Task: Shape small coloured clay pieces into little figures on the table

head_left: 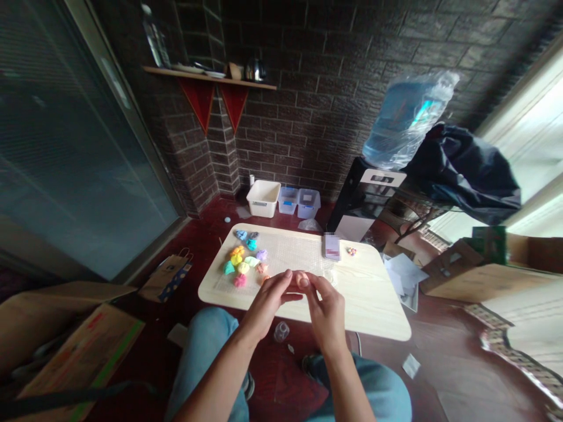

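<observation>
My left hand (273, 294) and my right hand (326, 302) meet above the front part of a low pale table (369, 299). The fingers of both are closed together at the tips. A small pinkish bit seems to be pinched there, but it blends with the fingertips and I cannot make out its kind. Left of my hands lie several bright lumps that look like modelling clay, among them a pink lump (240, 281), a green lump (229, 268), a teal lump (251, 244) and a lilac lump (261, 255). Peach lumps (262, 268) sit nearest to my left hand.
A phone (332, 247) and a small multicoloured piece (352, 251) lie toward the table's back right. Behind it stand a white bin (263, 198) and clear plastic boxes (308, 203). A water dispenser (367, 196) is beyond, and cardboard boxes (83, 357) flank both sides.
</observation>
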Demonstrator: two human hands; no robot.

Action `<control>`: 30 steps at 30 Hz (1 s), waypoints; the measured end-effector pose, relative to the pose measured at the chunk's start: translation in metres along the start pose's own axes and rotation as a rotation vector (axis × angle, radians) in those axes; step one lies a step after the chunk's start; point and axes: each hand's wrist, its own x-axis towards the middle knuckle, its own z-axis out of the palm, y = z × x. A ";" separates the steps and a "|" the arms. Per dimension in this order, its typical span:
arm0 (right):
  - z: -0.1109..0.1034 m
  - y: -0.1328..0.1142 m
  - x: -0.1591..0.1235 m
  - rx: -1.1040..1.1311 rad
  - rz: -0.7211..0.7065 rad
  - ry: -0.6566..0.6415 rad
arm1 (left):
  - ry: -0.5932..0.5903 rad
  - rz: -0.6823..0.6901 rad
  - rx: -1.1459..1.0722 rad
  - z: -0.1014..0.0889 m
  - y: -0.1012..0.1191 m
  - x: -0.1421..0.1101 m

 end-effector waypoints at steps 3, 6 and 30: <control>-0.001 0.002 0.001 -0.164 -0.166 -0.007 | -0.043 -0.059 -0.135 -0.002 0.003 0.001; -0.003 0.006 0.002 -0.292 -0.239 0.034 | -0.100 -0.138 -0.240 -0.005 0.006 0.002; 0.003 0.003 -0.004 0.404 0.195 -0.141 | 0.018 -0.022 -0.075 0.000 -0.002 0.012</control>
